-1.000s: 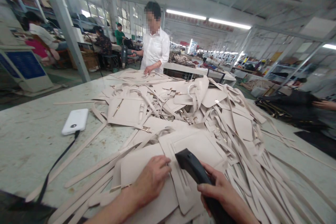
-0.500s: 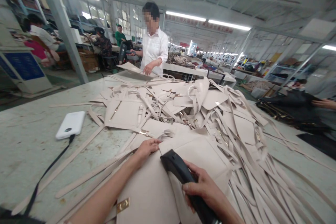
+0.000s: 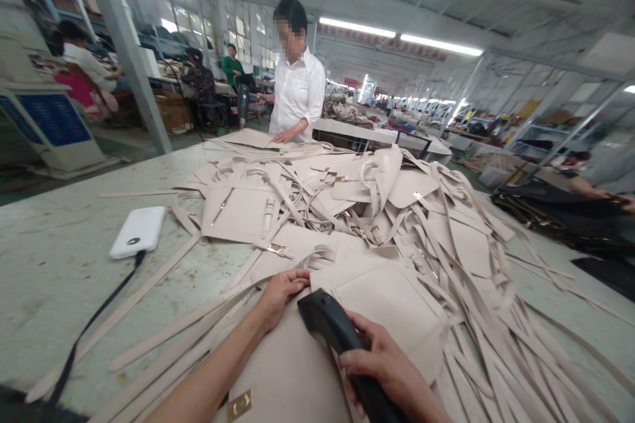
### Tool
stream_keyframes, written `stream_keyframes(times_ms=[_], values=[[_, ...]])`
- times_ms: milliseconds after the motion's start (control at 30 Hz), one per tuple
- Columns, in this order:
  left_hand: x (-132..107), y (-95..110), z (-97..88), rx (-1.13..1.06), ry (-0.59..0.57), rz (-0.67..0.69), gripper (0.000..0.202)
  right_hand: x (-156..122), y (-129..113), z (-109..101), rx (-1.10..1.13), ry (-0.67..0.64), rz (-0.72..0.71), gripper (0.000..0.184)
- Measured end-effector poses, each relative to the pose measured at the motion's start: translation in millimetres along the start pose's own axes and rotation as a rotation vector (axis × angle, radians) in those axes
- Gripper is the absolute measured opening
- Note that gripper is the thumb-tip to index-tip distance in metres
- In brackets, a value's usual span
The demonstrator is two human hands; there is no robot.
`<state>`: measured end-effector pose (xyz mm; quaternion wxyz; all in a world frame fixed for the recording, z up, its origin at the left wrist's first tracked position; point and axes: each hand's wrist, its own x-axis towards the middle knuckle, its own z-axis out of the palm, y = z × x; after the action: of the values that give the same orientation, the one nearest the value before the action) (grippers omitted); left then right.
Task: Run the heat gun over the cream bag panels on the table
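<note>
A beige bag (image 3: 285, 350) with a gold clasp plate (image 3: 240, 405) lies in front of me, partly under my forearms. My left hand (image 3: 284, 292) is closed at its upper edge, thumb and fingers together on the material. My right hand (image 3: 380, 360) grips a black hand tool that looks like a heat gun (image 3: 330, 317). Its blunt front end hangs over the bag, a little right of my left fingers. Whether it touches the surface I cannot tell. Another beige bag piece (image 3: 387, 297) lies beneath and to the right of the tool.
A heap of beige bags (image 3: 238, 211) and long straps (image 3: 476, 317) covers the table's middle and right. A white power bank (image 3: 139, 231) with a black cable (image 3: 99, 317) lies left. Across the table a co-worker (image 3: 297, 89) holds a dark tool (image 3: 243, 104). Black bags (image 3: 560, 211) lie far right.
The tool's front end has moved slightly left, closer to my left hand. Across the table, the co-worker's bag piece lies lower and their tool has shifted right. The view has moved slightly.
</note>
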<state>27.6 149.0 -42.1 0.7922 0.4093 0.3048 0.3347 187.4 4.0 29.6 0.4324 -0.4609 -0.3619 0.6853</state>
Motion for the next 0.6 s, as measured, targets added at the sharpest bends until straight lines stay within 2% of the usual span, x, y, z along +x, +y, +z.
stream_keyframes(times_ms=[100, 200, 267, 367, 467, 533, 600], values=[[-1.5, -1.2, 2.2, -0.023, -0.014, 0.001, 0.026, 12.6, -0.7, 0.0, -0.042, 0.076, -0.052, 0.058], [-2.4, -2.3, 2.5, -0.024, 0.000, -0.005, 0.033, 32.8, -6.7, -0.6, -0.074, 0.192, -0.146, 0.059], [-2.2, -2.3, 2.2, 0.029, 0.015, 0.009, 0.040, 35.8, -10.0, -3.5, -0.079, 0.246, -0.188, 0.059], [-0.5, -0.4, 2.5, 0.136, -0.040, 0.029, 0.049, 19.5, -9.1, -11.0, -0.116, 0.297, -0.178, 0.060], [3.6, 2.5, 3.5, 0.218, -0.063, 0.053, 0.051, -8.4, -0.3, -15.8, -0.129, 0.335, -0.119, 0.070], [7.4, 4.7, 4.1, 0.301, -0.076, 0.096, 0.047, -25.7, 7.4, -15.7, -0.105, 0.337, -0.069, 0.077], [11.0, 7.2, 4.9, 0.452, -0.113, 0.184, 0.033, -40.3, 13.9, -14.2, -0.100, 0.331, -0.030, 0.083]])
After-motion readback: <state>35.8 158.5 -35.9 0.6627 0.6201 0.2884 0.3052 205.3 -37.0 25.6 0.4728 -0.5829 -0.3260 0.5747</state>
